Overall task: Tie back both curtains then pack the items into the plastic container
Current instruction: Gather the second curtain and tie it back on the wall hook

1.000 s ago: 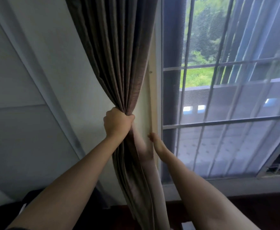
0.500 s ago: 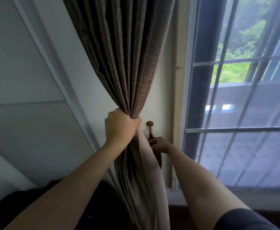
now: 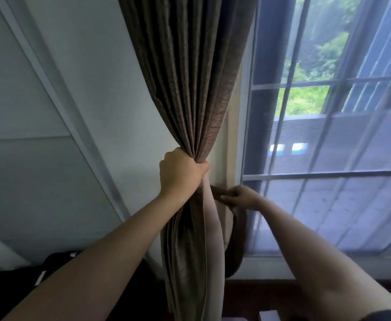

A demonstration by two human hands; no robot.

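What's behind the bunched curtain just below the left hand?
A dark tie-back band loops out from behind the curtain, pinched by the right hand. Its far end is covered by the fabric.

A pale grey-white wall point(image 3: 85, 66) fills the left side, crossed by a narrow raised trim strip point(image 3: 57, 93) that runs on a slant because of the tilted view. A faint horizontal seam point(image 3: 25, 138) meets the strip. On the right, a large window point(image 3: 363, 205) sits beside a cream frame edge point(image 3: 232, 135). It is covered by fine mesh and crossed by grey bars point(image 3: 324, 173). Cool daylight comes through it. Outside, bright green foliage point(image 3: 305, 100) shows above a grey parapet point(image 3: 352, 126). Below the glass runs a pale sill point(image 3: 329, 265), with dark brown surface point(image 3: 259, 295) under it. A black, indistinct object point(image 3: 57, 269) lies at lower left.
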